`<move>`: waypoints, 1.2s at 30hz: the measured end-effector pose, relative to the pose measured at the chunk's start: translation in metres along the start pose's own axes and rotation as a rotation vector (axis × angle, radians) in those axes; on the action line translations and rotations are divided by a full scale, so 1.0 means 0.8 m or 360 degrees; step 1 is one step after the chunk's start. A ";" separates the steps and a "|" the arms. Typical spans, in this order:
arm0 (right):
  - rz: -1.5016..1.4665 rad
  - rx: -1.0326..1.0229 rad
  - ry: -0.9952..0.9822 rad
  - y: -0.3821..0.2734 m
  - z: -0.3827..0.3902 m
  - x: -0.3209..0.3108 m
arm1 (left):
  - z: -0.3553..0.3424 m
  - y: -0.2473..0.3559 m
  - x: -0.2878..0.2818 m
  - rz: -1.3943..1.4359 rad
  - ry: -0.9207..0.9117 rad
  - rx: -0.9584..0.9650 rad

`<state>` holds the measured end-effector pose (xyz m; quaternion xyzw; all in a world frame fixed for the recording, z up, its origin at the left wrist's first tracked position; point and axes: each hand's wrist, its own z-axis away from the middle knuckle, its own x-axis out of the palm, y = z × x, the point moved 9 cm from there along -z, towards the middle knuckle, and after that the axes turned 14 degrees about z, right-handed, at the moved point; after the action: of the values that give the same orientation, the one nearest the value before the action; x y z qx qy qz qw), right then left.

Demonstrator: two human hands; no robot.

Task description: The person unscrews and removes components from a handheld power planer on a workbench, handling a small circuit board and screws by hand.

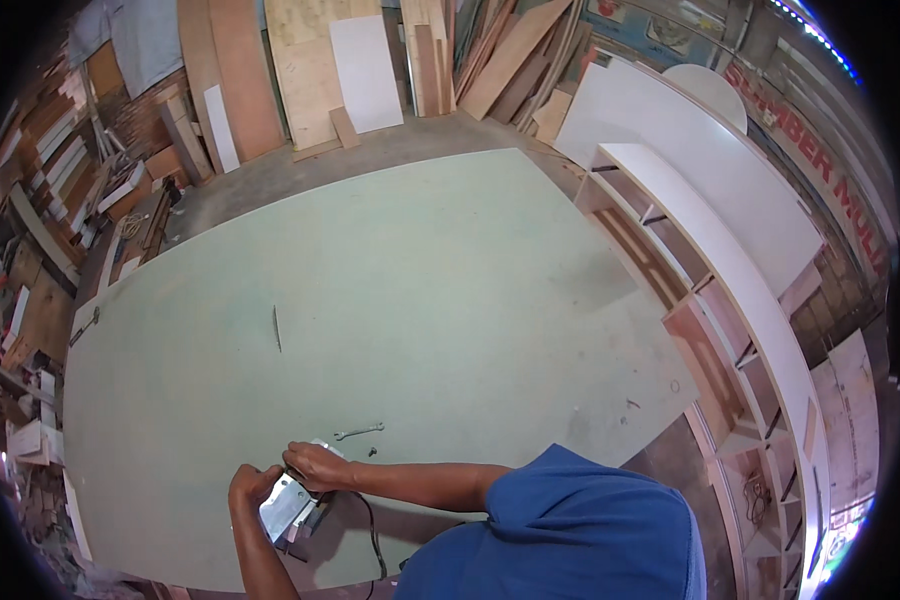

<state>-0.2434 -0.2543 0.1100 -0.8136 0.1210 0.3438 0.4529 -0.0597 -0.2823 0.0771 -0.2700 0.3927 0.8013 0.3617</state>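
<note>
A metal-based power tool (285, 512) with a dark cord (374, 530) rests near the green board's front. My left hand (252, 482) grips its left end, fingers curled. My right hand (315, 465) is closed on its upper end; what its fingertips hold is hidden. A steel open-ended wrench (359, 431) lies just beyond my right hand, with a small dark bolt or fitting (373, 451) below it.
The large green board (440, 300) carries a thin strip (277, 328) and a dark tool (85, 326) at its left edge. A white shelving carcass (690, 250) runs along the right. Timber offcuts (45, 220) and upright panels (365, 75) stand around the walls.
</note>
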 end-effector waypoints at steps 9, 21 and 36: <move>0.0021 0.0007 -0.0073 -0.002 -0.010 -0.001 | 0.003 0.001 -0.009 0.0015 0.0027 -0.0015; -0.0006 -0.0015 0.0030 0.001 -0.006 0.004 | 0.009 0.006 -0.005 0.0019 0.0004 -0.0082; 0.0093 0.0052 -0.0239 0.003 -0.014 0.006 | 0.004 0.008 0.000 -0.0099 -0.0074 -0.0060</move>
<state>-0.2359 -0.2647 0.1088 -0.7741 0.1158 0.4150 0.4638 -0.0654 -0.2822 0.0814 -0.2701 0.3604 0.8030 0.3902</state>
